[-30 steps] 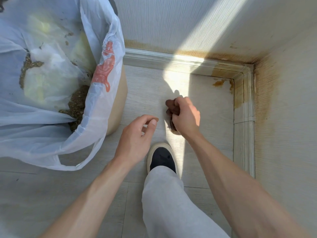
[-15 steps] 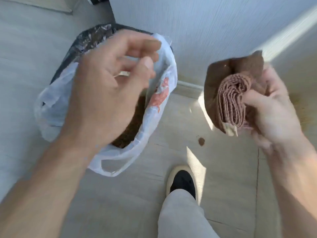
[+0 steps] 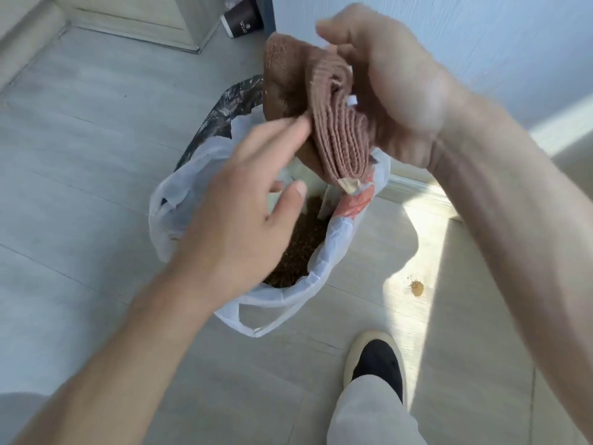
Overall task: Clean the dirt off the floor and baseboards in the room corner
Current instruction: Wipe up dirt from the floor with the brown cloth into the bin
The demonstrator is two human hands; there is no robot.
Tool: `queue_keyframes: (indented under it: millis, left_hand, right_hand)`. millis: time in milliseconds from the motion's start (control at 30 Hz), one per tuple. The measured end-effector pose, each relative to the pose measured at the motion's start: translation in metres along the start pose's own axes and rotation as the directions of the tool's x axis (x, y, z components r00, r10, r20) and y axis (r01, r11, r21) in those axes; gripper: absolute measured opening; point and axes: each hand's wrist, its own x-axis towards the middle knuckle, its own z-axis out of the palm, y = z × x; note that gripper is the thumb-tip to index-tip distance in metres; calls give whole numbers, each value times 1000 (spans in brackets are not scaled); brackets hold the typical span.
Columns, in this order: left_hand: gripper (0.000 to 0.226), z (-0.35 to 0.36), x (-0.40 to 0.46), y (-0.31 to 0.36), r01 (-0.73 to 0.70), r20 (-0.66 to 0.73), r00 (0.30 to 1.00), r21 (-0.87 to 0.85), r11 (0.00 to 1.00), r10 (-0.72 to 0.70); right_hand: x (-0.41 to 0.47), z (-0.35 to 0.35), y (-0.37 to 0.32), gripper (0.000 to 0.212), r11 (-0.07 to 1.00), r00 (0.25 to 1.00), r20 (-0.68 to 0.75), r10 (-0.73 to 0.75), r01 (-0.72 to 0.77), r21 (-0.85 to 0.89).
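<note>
My right hand (image 3: pixel 394 91) has its grip closed around a folded brown cloth (image 3: pixel 333 130), a ribbed, waffle-textured rag bunched into thick layers, with a fuzzier flap hanging on its far side and a pale tag at its lower tip. I hold it right above the white plastic bag (image 3: pixel 324 268), which is my landmark here: thin, crinkly, translucent film with loop handles and a reddish-orange print on the side nearest the wall. My left hand (image 3: pixel 244 220) hovers over the bag's mouth with the fingers spread and relaxed, gripping nothing; its fingertips (image 3: pixel 288 130) touch the cloth's lower edge. Inside the bag lies a heap of coarse, granular brown dirt (image 3: pixel 301 252). Behind the bag, a crumpled black glossy liner (image 3: pixel 224 110) shows at the rim. To the right of the bag, a small crumb of brown dirt on the floor (image 3: pixel 417 288) sits in a bright strip of sun. The floor (image 3: pixel 80 155) is pale wood-grain planks with fine seams. The white moulded baseboard (image 3: pixel 414 184) runs along the wall just beyond the bag. Nearer me than the bag, my black shoe with a cream sole (image 3: pixel 375 367) stands flat, a light grey trouser leg (image 3: pixel 369 415) above it. Farther back from the bag stands a dark paper cup (image 3: pixel 240 24).
</note>
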Motion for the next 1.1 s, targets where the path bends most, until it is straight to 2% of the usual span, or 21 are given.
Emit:
queue_keyframes:
  millis: [33,100,167,233,267,333,400,467,500,533,567,600,667,733,800,867,933,1000,1033,1067,1100]
  left_hand:
    - [59,3,-3,1,-4,26,1000,20,1000,4]
    - [55,4,-7,3,0,25,1000,86,996,-2]
    - [46,-3,-7,3,52,-92,995,161,986,-38]
    - [49,-8,0,8,109,-234,970,188,976,-63]
    - [55,-8,4,11,100,-242,969,183,978,-53]
    - [69,-1,11,17,81,-88,994,225,971,-63]
    - [73,5,8,12,151,101,975,362,920,-200]
    - [54,0,7,9,312,43,929,448,838,-369]
    - [49,-3,10,11,342,-37,930,456,822,-366]
    - [52,-4,12,14,317,-109,948,420,850,-300]
    - [61,-3,15,18,265,-117,964,385,884,-237]
    - [69,1,17,19,224,-67,974,390,893,-215]
    - [66,9,15,13,262,87,940,438,860,-331]
    - [49,8,12,5,368,66,893,461,807,-444]
    - [64,4,12,10,292,-74,956,372,881,-285]
    - [77,7,11,25,146,-47,989,343,928,-139]
    - [63,10,2,22,116,-2,993,326,938,-122]
    - [55,3,2,21,174,-162,977,258,950,-135]
    - [60,1,3,21,162,-221,969,221,962,-112]
    - [67,0,8,27,120,-220,973,236,964,-68]
    - [73,2,10,29,77,-149,988,293,953,-34]
  right_hand:
    - [2,2,1,34,1000,1000,11,8,-8,3]
    - [6,6,3,24,998,998,-53,-31,29,-49]
    - [8,6,6,10,994,989,-127,-71,59,-93]
    - [10,4,8,15,991,987,-144,-77,60,-118]
    - [10,4,9,16,989,986,-145,-87,68,-131]
    - [9,4,9,16,983,982,-154,-113,88,-160]
    - [10,1,10,16,970,975,-183,-125,81,-230]
    - [9,-4,13,20,959,972,-207,-107,46,-279]
    - [9,-4,15,19,963,970,-218,-107,47,-264]
    - [9,-4,18,16,971,968,-222,-114,61,-231]
    - [10,-2,19,14,978,967,-223,-121,78,-194]
    - [12,-3,20,14,983,967,-223,-125,90,-161]
    - [13,-1,21,14,990,962,-248,-116,92,-105]
    - [11,-2,23,19,994,956,-279,-93,71,-86]
    - [12,-2,27,8,995,948,-303,-100,103,-6]
    - [14,1,29,10,988,946,-310,-97,130,84]
    - [14,5,28,7,987,951,-290,-102,134,92]
    - [15,6,28,11,986,953,-285,-104,136,93]
    - [14,8,29,8,984,952,-288,-103,139,107]
    - [15,10,27,9,981,950,-287,-120,158,114]
    - [15,12,26,12,979,948,-288,-136,173,106]
